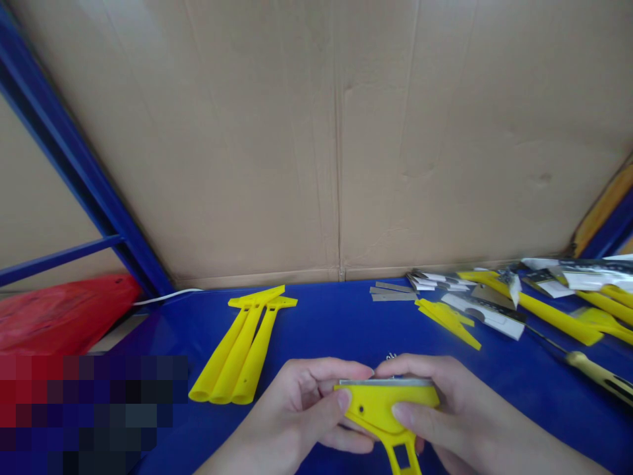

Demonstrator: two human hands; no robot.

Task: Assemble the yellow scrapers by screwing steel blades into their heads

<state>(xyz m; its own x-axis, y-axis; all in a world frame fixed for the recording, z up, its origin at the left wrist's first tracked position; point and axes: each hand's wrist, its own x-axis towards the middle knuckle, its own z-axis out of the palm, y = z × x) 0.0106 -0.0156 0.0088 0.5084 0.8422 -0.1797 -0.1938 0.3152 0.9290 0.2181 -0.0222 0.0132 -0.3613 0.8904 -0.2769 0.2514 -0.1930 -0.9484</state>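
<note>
Near the bottom centre, a yellow scraper head (pixel 378 404) with a grey metal strip (pixel 386 382) along its top edge is held between both hands. My left hand (pixel 316 406) pinches its left end, thumb on the near face and fingers behind. On its right part rests the thumb of my right hand (pixel 448 402), with the other fingers curled behind it. A slotted yellow neck (pixel 404 455) runs down out of view. Small silvery screws (pixel 391 356) show just beyond the fingertips.
Several yellow handles (pixel 232 356) lie left on the blue table (pixel 336 323). At right are thin metal blades (pixel 393 291), yellow plates (pixel 448 321), white packets (pixel 484 315) and a screwdriver (pixel 598 376). Cardboard (pixel 297 145) stands behind; a red bag (pixel 64 310) is far left.
</note>
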